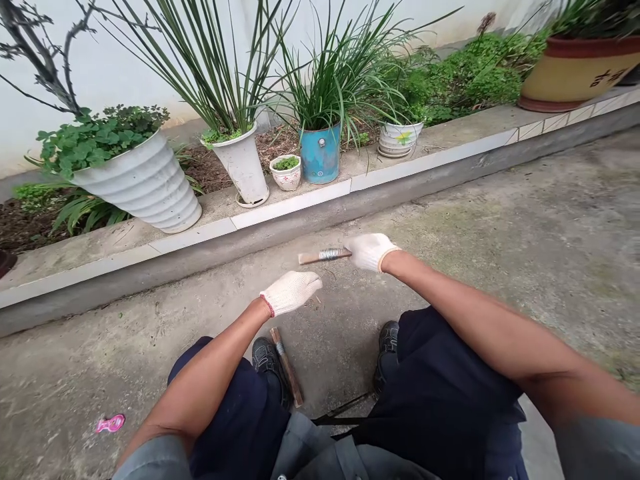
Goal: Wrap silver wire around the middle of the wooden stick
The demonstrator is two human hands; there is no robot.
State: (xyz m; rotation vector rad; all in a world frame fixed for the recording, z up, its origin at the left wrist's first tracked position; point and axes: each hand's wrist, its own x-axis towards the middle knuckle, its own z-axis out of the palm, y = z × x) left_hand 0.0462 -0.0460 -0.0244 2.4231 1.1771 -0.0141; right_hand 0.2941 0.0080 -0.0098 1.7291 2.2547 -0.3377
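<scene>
My right hand (367, 252), in a white knitted glove, grips one end of a short wooden stick (309, 258). Silvery wire (333, 254) is wound round the stick's middle, and its other end points left. Lower and to the left, my left hand (293, 292) wears a matching glove, its fingers pressed together in a pinch. A thin curved line shows near those fingertips, but whether it is wire they hold I cannot make out. A second wooden stick (289, 373), also bound with wire, lies on the concrete beside my left shoe (267, 360).
Several potted plants stand along a tiled ledge (290, 207) ahead, among them a blue bucket (320, 155), a tilted white ribbed pot (145, 183) and a large yellow pot (575, 73). A pink object (111, 423) lies on the ground at left. My right shoe (388, 339) is below my right hand.
</scene>
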